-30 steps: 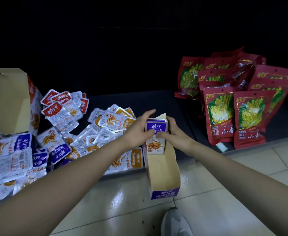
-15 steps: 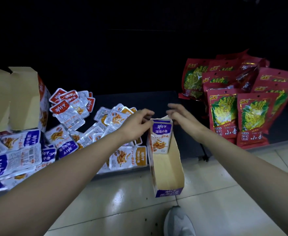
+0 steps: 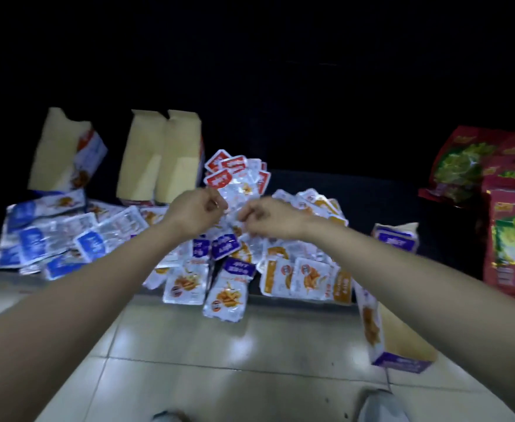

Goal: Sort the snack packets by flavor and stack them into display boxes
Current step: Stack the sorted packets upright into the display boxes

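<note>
**Both hands working into the mixed pile for the next packet**

The person is doing the picking step of the sort. The left hand [image 3: 195,212] and the right hand [image 3: 268,221] are hovering close together over the middle of the packet pile [image 3: 250,260], which is lying along the front edge of the dark ledge [image 3: 384,202]. The fingers of both hands are curling down toward the foil, but blur is hiding whether either is pinching a packet, so I cannot tell a grip from an empty curl.

The purple display box [image 3: 402,339] is lying open on the floor tiles [image 3: 219,376], leaning at the ledge's front edge toward the right and well apart from both hands. One purple packet [image 3: 396,239] is standing at its far end. The rest of the box is showing bare card, so loading is probably only beginning.

More purple packets [image 3: 225,245] are lying just in front of the hands. Orange packets [image 3: 280,275] are lying at the front right of the pile, red packets [image 3: 222,175] at its back and blue packets [image 3: 37,242] toward the ledge's left edge. Upright display boxes [image 3: 158,159] are standing at the back left.

The next move is likely calling for a single purple packet to be picked out of the overlapping foil and carried right and down to the box. Several packets are already overhanging the front edge, so a careless pull could drag neighbouring packets onto the floor.
</note>
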